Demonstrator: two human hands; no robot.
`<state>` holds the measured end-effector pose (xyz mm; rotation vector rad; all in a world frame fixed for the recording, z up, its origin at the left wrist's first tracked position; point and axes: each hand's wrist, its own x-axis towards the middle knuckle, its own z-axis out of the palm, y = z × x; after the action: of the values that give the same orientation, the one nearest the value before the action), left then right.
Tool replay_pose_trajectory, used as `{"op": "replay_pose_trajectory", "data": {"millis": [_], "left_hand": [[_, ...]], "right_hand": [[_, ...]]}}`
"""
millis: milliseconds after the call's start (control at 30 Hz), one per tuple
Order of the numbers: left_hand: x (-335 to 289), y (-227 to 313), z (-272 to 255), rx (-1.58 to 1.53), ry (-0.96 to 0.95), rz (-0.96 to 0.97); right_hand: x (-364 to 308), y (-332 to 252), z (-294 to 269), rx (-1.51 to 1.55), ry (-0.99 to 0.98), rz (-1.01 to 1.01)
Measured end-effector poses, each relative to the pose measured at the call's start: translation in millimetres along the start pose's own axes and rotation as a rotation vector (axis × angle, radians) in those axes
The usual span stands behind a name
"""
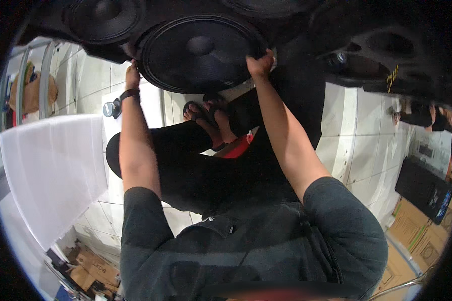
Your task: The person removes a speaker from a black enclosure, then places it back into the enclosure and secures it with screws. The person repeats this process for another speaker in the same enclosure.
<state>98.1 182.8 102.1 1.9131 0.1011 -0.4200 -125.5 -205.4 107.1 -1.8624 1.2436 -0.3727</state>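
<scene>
A large round black loudspeaker driver [201, 67], with a wide cone and a domed centre, is held between my two hands in front of my knees. My left hand [132, 75], with a dark band on the wrist, grips the left edge of its rim. Across from it, my right hand [260, 64] is closed on the right edge, thumb laid over the front. The fingertips of both hands are partly hidden behind the rim. Close behind the driver stands a dark speaker cabinet, with another round driver [105, 20] at the upper left.
On the right is another dark cabinet with a round opening [390, 44]. A white sheet or panel [55, 170] stands at the left, near a small round dark container [110, 109]. Cardboard boxes [417, 231] and a black flat box [422, 185] are stacked at the right on the tiled floor.
</scene>
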Motion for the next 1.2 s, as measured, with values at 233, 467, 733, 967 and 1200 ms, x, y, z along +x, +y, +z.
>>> {"op": "replay_pose_trajectory", "data": {"millis": [233,467,733,967,1200], "left_hand": [[-77,99,-63,0.402,-0.300,-0.110],[-129,93,-82,0.327,-0.217,-0.408],[-142,94,-64,0.416,-0.282,-0.288],[-140,100,-73,0.393,-0.205,-0.100],[-144,169,-128,0.171,0.252,0.326]], "right_hand": [[-7,-6,-7,-0.046,-0.061,-0.018],[-12,-18,-10,-0.038,-0.023,0.068],[-8,-14,-12,-0.078,-0.115,0.090],[24,-33,2,-0.267,-0.209,0.203],[30,-67,-1,-0.093,-0.193,0.381]]}}
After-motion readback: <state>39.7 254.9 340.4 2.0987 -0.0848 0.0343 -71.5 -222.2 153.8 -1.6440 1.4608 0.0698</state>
